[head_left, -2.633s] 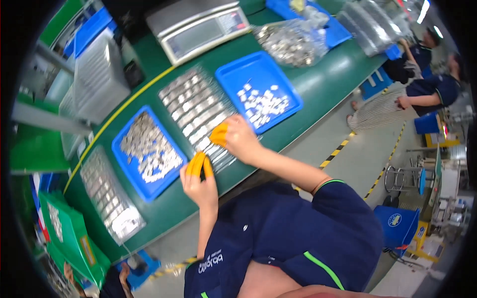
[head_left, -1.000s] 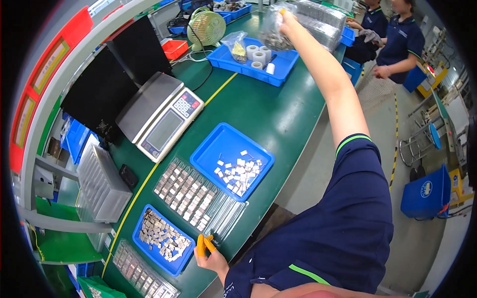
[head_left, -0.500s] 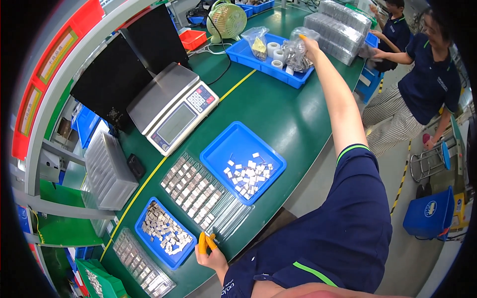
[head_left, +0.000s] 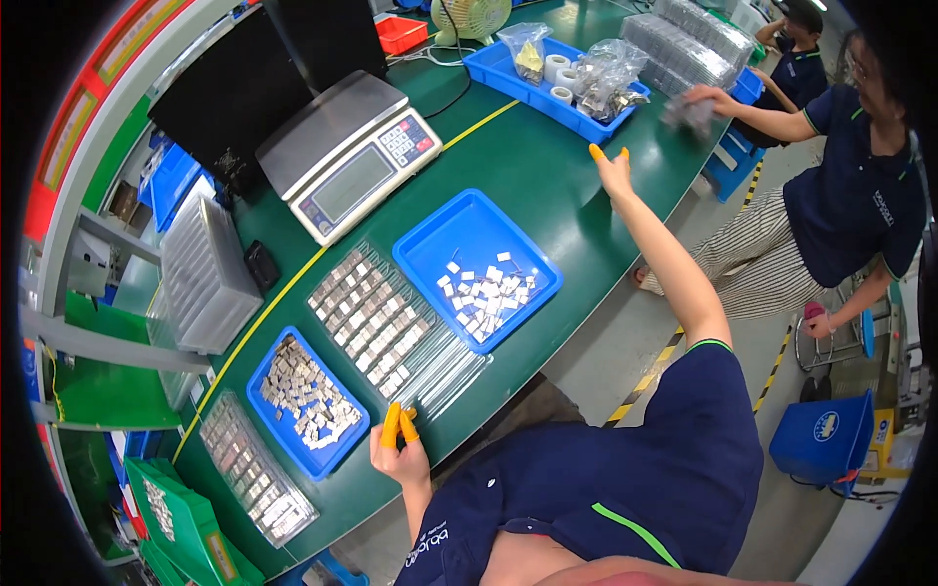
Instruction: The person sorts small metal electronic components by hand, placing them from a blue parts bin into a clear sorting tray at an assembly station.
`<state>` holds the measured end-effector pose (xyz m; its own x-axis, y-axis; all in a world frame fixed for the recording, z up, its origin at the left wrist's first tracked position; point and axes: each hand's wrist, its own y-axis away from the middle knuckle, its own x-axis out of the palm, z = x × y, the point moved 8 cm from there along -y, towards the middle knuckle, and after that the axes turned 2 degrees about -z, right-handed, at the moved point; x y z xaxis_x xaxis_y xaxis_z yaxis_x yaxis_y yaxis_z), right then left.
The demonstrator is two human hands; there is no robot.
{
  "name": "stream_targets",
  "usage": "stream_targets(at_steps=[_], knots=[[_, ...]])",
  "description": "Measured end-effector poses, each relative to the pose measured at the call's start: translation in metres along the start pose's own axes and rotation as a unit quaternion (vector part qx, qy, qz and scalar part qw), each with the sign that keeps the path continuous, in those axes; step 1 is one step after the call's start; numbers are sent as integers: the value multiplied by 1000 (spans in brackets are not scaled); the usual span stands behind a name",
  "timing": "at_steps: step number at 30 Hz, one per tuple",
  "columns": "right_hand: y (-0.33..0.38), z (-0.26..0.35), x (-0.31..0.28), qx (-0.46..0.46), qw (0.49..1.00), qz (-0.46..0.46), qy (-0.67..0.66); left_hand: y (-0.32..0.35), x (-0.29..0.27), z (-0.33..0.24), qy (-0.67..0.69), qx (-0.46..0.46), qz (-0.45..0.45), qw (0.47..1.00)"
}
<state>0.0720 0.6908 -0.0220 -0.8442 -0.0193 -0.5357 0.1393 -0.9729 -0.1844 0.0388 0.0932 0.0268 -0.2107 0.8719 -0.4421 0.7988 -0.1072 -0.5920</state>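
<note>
My left hand (head_left: 401, 454), yellow covers on its fingertips, is closed in a pinch by the near end of a clear ribbed tray (head_left: 366, 322); what it holds, if anything, is too small to make out. Rows of small silvery pieces fill part of that tray. Over the green table, my right hand (head_left: 614, 178) is open with finger and thumb apart, holding nothing. Just beyond it, a blue bin (head_left: 576, 119) contains white rolls (head_left: 557, 66) and clear plastic bags (head_left: 608, 73). Loose pale pieces (head_left: 489, 298) lie in a large blue tray (head_left: 430, 234).
A smaller blue tray (head_left: 363, 430) of metal pieces and another filled clear tray (head_left: 256, 474) lie at left. A scale (head_left: 347, 181) stands behind. Stacked clear trays (head_left: 684, 44) are at far right, where a co-worker's hand (head_left: 711, 98) holds a blurred greyish bag (head_left: 692, 115).
My right hand has let go of the clear bag in the blue bin and drawn back toward me. My left hand stays by the ribbed tray. The co-worker's hand has shifted left over the table.
</note>
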Motion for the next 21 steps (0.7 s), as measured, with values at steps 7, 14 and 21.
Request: stream_targets(at_steps=[7, 14, 21], knots=[[-30, 20, 55, 292, 869, 80, -392, -2, -7, -9, -25, 34, -8, 999], [-90, -5, 80, 373, 813, 34, -446, -2, -12, -7, -34, 26, -13, 999], [-118, 21, 88, 242, 863, -30, -443, -5, -6, -4, -26, 32, -13, 999]])
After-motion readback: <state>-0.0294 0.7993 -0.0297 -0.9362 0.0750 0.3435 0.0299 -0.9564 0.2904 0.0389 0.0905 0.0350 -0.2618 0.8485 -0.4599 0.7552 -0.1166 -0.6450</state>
